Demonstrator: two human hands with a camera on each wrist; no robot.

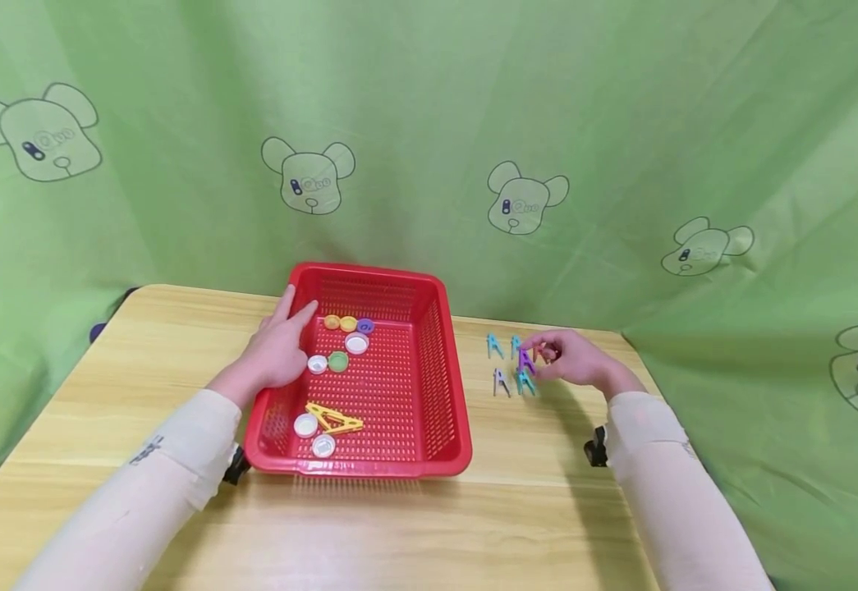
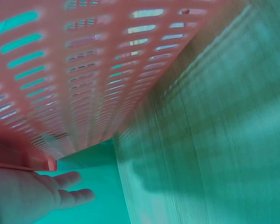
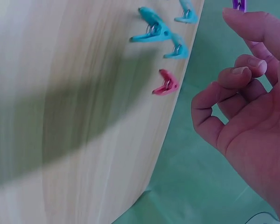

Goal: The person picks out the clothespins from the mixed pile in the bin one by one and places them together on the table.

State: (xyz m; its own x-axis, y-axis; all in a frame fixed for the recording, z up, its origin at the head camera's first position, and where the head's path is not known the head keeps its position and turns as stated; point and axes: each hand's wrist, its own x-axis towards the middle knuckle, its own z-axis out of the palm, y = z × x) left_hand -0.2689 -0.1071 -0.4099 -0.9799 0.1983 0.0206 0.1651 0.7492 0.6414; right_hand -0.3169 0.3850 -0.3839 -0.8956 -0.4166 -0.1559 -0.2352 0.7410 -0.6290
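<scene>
My left hand (image 1: 273,349) rests over the left rim of a red plastic basket (image 1: 458,410), its fingers extended. In the left wrist view two straight fingers (image 2: 77,196) show outside the slotted wall. On the table right of the basket, my right hand (image 1: 576,357) pinches a purple clothespin (image 1: 525,361) between thumb and forefinger; the other fingers are curled. Around it lie blue clothespins (image 1: 494,345), a teal one (image 1: 525,382), a greyish one (image 1: 501,382) and a pink one (image 3: 166,83), partly covered by the hand in the head view.
Inside the basket are several round bottle caps, among them a green one (image 1: 337,361) and a white one (image 1: 357,343), plus a yellow A-shaped piece (image 1: 334,419). A green curtain (image 1: 414,98) hangs behind the wooden table (image 1: 532,509) and along its right side.
</scene>
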